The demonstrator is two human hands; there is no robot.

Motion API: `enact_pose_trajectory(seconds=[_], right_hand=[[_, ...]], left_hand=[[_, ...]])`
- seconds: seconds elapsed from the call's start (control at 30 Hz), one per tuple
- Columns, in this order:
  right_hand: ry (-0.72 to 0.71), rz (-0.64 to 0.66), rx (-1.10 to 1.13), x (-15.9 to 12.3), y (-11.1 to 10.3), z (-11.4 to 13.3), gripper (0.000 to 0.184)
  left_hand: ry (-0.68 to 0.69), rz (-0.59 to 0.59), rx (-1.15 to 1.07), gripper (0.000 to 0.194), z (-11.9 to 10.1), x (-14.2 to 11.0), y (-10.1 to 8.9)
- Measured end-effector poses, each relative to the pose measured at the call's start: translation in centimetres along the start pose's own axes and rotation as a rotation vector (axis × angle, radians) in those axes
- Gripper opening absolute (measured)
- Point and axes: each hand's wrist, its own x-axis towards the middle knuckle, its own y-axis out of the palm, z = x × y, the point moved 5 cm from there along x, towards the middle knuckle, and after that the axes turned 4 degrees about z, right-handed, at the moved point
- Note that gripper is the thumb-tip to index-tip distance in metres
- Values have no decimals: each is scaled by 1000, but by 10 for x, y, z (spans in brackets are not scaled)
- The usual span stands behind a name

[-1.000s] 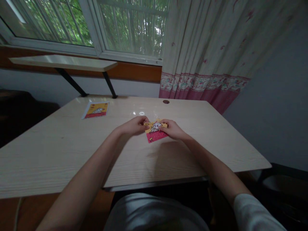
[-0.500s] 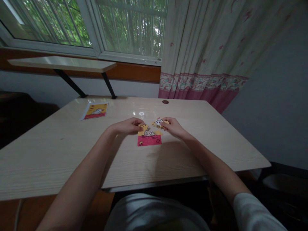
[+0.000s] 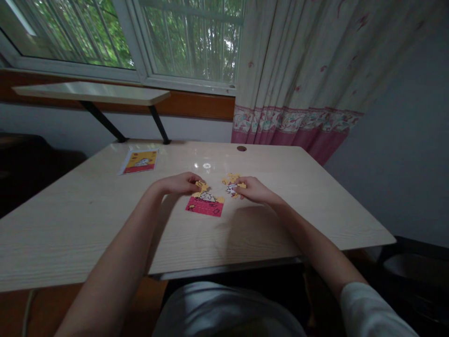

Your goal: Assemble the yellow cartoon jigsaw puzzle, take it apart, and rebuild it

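A partly joined jigsaw puzzle (image 3: 205,207), red below and yellow above with a white cartoon animal, lies slightly turned on the desk. My left hand (image 3: 184,183) grips its upper left corner between thumb and fingers. To the right, my right hand (image 3: 254,189) pinches a puzzle piece (image 3: 231,188) with white and yellow print, held apart from the joined part. Behind that piece, more yellow puzzle pieces (image 3: 232,178) show; the fingers partly hide them, and I cannot tell how many there are.
A picture card (image 3: 140,162) with a similar yellow and red design lies at the desk's back left, near the raised shelf (image 3: 94,92) on black legs. A round cable hole (image 3: 241,149) is at the back of the desk (image 3: 280,164). A curtain (image 3: 291,84) hangs behind.
My left hand has drawn the joined puzzle leftward and turned it a little clockwise. My right hand has lowered its piece toward me, uncovering yellow pieces behind it.
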Motion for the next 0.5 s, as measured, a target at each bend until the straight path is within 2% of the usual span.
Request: enact_pose_trajectory(seconds=[0.07,0.17,0.27,0.37,0.5], right_hand=[[-33,-55,-67,-1,-5,3,19],[-130,-133,-87,0,-8,4,19],[-163,-149,44,6,-4,-4,22],[-114,-141,255,14,1,-15,27],[-76,-191,481,18,-1,-18,32]], left_hand=[[7,-131,72,31,-1,4,-3],[79,-411,127,36,-14,10,-3],[213,-436,23,32,-31,22,15],[302,-413,-169,23,-41,35,34],[318,-476,-444,21,-41,42,42]])
